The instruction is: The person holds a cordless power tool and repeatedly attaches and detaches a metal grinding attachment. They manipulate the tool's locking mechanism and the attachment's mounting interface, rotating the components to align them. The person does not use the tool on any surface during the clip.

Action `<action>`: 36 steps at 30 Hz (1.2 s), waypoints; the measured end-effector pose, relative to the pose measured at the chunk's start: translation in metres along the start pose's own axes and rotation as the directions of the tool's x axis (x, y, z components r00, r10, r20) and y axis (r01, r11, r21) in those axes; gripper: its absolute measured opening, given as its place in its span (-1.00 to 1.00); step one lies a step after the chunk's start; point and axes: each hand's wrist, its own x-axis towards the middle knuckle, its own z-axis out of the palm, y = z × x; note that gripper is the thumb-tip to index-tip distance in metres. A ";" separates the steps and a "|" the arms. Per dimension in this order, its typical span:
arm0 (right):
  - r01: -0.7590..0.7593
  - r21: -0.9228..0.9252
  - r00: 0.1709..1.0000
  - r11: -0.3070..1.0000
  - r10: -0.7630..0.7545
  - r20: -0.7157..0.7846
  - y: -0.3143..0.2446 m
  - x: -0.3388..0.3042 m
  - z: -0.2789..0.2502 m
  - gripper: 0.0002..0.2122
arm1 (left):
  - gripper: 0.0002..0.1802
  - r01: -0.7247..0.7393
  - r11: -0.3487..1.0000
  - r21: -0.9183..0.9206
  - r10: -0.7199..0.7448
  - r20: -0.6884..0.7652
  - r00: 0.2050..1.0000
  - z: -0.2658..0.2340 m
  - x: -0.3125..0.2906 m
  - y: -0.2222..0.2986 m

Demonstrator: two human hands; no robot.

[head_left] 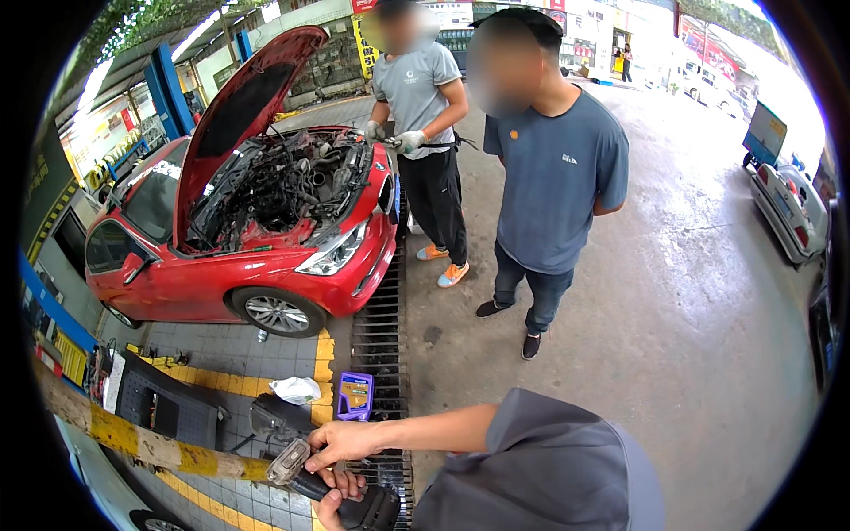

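Low in the view, both my hands are on a black, pipe-like car part [308,484] with a grey, oval-mouthed end [289,461]. My right hand [341,442] reaches in from the right under a grey sleeve and grips beside that grey end. Beneath it, my left hand [333,504] has its fingers wrapped round the black body, which widens into a blocky black end [379,511]. The part's exact kind I cannot make out. Just beyond my hands lies a dark plastic piece [276,416] on the floor.
A red car [204,296] stands with its bonnet [243,115] raised. Two people face this way: one wears work gloves [410,142], the other a dark blue shirt [558,177]. A purple jug [356,396], white bag [295,389], black panel [164,398], striped pole [150,441] and floor grate [378,327] lie nearby.
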 end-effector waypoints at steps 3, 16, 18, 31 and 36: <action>0.088 0.001 0.996 0.996 -0.088 0.017 0.008 0.008 -0.001 -0.73 | -0.64 0.003 1.000 -0.030 -0.002 0.035 0.999 -0.001 -0.001 0.000; 0.124 0.224 0.970 0.967 -0.166 0.175 0.045 0.037 -0.003 -0.79 | -0.65 -0.012 0.996 -0.086 0.011 -0.004 1.000 0.027 -0.013 -0.006; 0.057 0.303 0.972 0.951 -0.122 0.203 0.055 0.042 0.000 -0.79 | -0.65 -0.013 0.994 -0.111 0.015 0.018 1.000 0.026 -0.014 -0.009; 0.038 0.442 0.935 0.896 -0.188 0.300 0.100 0.065 0.011 -0.61 | -0.63 -0.012 0.972 -0.236 0.024 0.047 0.999 0.033 -0.015 -0.021; -0.088 0.437 0.935 0.895 -0.076 0.346 0.095 0.058 0.008 -0.60 | -0.62 -0.003 0.963 -0.271 0.016 0.046 0.999 0.034 -0.015 -0.024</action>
